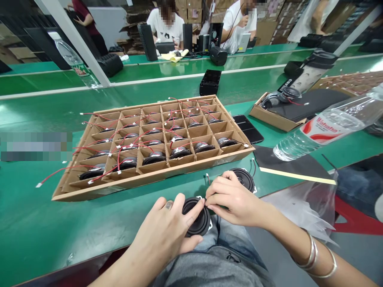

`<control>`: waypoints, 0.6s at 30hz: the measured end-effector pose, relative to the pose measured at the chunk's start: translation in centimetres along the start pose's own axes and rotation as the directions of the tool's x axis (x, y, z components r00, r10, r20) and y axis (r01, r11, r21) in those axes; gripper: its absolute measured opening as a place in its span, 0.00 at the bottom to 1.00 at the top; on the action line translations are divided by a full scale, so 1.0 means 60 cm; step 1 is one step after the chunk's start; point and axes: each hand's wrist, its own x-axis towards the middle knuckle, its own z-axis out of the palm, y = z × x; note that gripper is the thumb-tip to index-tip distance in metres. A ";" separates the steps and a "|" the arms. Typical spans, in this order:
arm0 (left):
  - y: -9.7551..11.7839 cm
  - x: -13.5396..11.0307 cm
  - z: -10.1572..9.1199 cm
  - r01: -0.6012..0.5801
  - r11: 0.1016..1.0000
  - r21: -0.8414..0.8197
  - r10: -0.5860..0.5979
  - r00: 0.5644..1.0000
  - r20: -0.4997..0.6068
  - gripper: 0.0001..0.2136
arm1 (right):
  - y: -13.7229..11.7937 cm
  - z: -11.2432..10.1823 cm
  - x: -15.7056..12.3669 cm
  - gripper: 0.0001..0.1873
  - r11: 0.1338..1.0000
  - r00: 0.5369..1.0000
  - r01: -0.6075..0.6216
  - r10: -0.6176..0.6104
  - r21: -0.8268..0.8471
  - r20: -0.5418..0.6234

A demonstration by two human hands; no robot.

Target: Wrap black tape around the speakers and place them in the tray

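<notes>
A round black speaker with a white edge piece showing lies at the table's front edge, above my lap. My left hand holds it, with the index finger across its face and the thumb along its near side. My right hand is closed in a pinch at the speaker's upper right rim; what sits between its fingertips is too small to make out. Just behind the right hand lies a second black speaker, partly covered by it. A short red wire with a white plug sticks up beside my right fingers.
A divided cardboard tray full of speakers with red wires stands ahead. Right of it are a black phone, a water bottle, a black sheet and a plastic bag. People work across the green table.
</notes>
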 end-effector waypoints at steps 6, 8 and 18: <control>-0.001 -0.001 0.004 0.006 1.000 -0.014 -0.006 1.000 0.000 0.31 | 0.000 0.003 -0.001 0.05 1.000 0.999 0.015 -0.016 -0.008 -0.029; -0.002 -0.002 0.005 0.010 1.000 -0.023 -0.010 1.000 0.001 0.31 | 0.002 0.006 -0.002 0.06 0.999 0.998 0.029 -0.031 -0.040 -0.047; -0.001 -0.003 0.004 0.029 0.999 -0.041 -0.030 0.999 -0.016 0.31 | -0.021 -0.004 0.003 0.13 0.962 0.995 0.094 -0.096 -0.258 0.004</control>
